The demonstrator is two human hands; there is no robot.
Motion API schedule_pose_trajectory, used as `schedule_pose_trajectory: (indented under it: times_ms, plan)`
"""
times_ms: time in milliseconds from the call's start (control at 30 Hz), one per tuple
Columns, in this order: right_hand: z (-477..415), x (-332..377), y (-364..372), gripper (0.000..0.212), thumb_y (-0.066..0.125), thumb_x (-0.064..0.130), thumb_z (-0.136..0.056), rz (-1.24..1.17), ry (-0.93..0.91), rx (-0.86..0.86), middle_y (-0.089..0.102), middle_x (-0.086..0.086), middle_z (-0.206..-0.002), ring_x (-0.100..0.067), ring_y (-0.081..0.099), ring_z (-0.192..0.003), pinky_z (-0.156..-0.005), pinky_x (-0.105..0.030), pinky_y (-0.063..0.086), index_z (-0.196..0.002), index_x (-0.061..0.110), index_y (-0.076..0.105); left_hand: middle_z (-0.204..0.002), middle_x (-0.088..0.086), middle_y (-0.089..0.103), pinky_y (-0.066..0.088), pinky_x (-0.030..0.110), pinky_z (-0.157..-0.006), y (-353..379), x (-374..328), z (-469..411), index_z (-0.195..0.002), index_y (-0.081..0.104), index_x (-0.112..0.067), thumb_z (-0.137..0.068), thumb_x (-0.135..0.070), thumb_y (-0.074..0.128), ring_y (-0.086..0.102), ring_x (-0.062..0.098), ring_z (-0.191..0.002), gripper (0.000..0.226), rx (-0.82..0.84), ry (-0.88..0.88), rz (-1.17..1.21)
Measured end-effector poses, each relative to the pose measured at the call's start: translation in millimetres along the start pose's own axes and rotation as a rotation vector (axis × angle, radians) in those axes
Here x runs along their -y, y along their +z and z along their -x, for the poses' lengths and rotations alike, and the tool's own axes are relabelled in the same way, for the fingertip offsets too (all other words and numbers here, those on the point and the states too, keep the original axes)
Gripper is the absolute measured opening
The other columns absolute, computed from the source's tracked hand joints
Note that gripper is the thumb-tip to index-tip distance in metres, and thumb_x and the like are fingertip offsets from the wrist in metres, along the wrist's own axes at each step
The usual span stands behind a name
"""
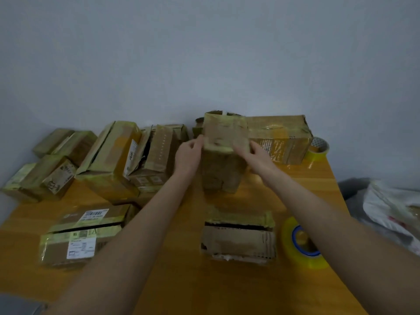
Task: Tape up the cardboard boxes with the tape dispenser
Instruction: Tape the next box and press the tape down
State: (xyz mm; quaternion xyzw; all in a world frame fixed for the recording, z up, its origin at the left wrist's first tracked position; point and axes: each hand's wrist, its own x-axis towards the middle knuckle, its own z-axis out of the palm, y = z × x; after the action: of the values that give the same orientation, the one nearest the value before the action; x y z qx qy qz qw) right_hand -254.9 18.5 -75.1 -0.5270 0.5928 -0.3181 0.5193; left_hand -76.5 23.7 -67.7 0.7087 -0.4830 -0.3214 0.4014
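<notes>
1. I see two bare hands, both on one upright box [223, 169] that stands on the table [181, 280] at mid-depth, centre.
2. Left hand [188, 155]: the fingers are curled against the box's upper left edge, gripping it.
3. Right hand [258, 156]: it lies on the box's upper right side. The fingers are motion-blurred, so I cannot tell whether they clasp or only press.
4. Two tape rolls: the blue-cored tape roll [302, 244] rests at front right, partly under the right forearm and held by neither hand. The second roll [318, 147] is at the far right corner.
5. One torn box [238, 237] lies near the front, just left of the blue-cored roll, its top slit open.
6. Two labelled boxes [75, 242] lie touching at front left.
7. One wide box [279, 137] sits behind the upright box, to its right.
8. The left cluster [109, 155] holds roughly seven taped boxes. They overlap, so my count is not exact.
9. One plastic bag [391, 205] lies off the table's right edge.
</notes>
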Motion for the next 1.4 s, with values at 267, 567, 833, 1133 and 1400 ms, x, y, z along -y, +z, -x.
schedule_pose_trajectory:
  times_ms: [267,567,833,1133,1400]
  plan:
    - [2.6,-2.6,-66.6,0.097,0.068,0.062,-0.076,0.133,0.142,-0.002,0.033,-0.01,-0.154,-0.031,0.034,-0.139,-0.11,-0.046,0.031,-0.15,0.011,0.03,-0.139,-0.009,0.046,0.039,0.035,-0.109,48.5,2.5,45.8,-0.13,0.058,-0.028,-0.097,-0.017,0.051,0.042,0.008,-0.125,0.035,0.407,0.254,-0.026]
    - [3.6,-44.9,-122.5,0.055,0.069,0.017,-0.083,0.311,0.328,0.149,0.053,0.0,-0.135,-0.02,0.048,-0.117,-0.097,-0.039,0.043,-0.135,0.028,0.054,-0.155,0.012,0.025,0.036,0.047,-0.109,35.9,52.3,14.6,-0.152,0.014,-0.014,-0.09,-0.032,0.064,0.032,0.033,-0.138,0.082,0.07,-0.565,0.168]
    - [-23.4,-60.0,-51.9,0.055,0.066,-0.015,-0.078,0.182,0.317,0.027,0.064,-0.006,-0.088,-0.016,0.062,-0.074,-0.06,-0.023,0.056,-0.129,0.004,0.057,-0.146,0.006,0.042,0.041,0.043,-0.106,30.5,61.8,-5.2,-0.146,0.034,-0.016,-0.091,-0.017,0.063,0.041,0.026,-0.133,0.062,0.056,-0.26,0.066]
    - [-25.5,-69.5,-20.1,0.047,0.071,-0.007,-0.079,0.191,0.162,-0.008,0.065,-0.007,-0.09,-0.018,0.064,-0.076,-0.058,-0.021,0.053,-0.121,0.009,0.06,-0.125,0.005,0.051,0.048,0.036,-0.09,19.3,71.6,10.5,-0.128,0.044,-0.012,-0.092,-0.017,0.059,0.052,0.019,-0.106,0.039,-0.373,-0.107,-0.071]
    - [-44.9,-78.2,8.2,0.054,0.069,-0.001,-0.085,-0.022,0.228,-0.022,0.062,-0.008,-0.103,-0.026,0.062,-0.099,-0.074,-0.027,0.056,-0.134,0.002,0.045,-0.152,0.016,0.026,0.04,0.044,-0.106,21.4,88.5,-16.6,-0.153,0.015,-0.012,-0.096,-0.023,0.054,0.041,0.035,-0.131,0.07,-0.003,-0.304,-0.252]
